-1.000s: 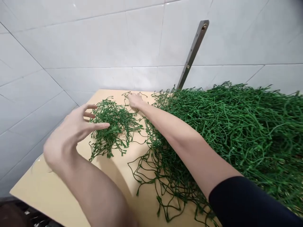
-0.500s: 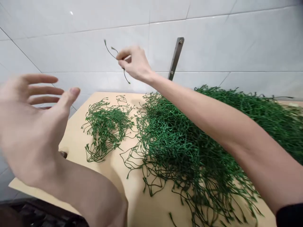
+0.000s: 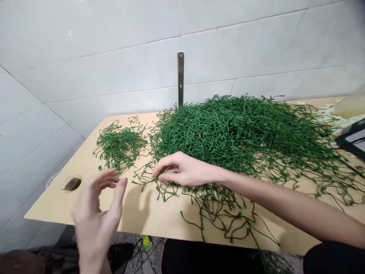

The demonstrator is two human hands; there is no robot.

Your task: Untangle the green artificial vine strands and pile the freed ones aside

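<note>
Many thin green cords with small tufted or knotted ends form a large heap (image 3: 228, 125) on the table. My right hand (image 3: 188, 169) is low over the heap's front left edge, beside loose cords. Its thumb and index finger are curved with their tips slightly apart, and I make out no cord between them. Nearer me on the left, my left hand (image 3: 99, 213) is raised by the table's front edge, a little blurred. Its fingers are bent, the thumb stands apart, and it holds nothing. Beyond it lies a smaller pile of green cords (image 3: 119, 146).
The pale table (image 3: 154, 224) stands against a white tiled wall. A metal bracket (image 3: 180, 78) is fixed to the wall behind the heap. A small dark brown object (image 3: 72, 184) sits near the table's left edge. At right is a dark-framed object (image 3: 355, 139) beside whitish bits.
My right hand has come down from in front of the wall, where it held thin cords, to the heap's edge. My left hand is lower and farther right. The view has shifted.
</note>
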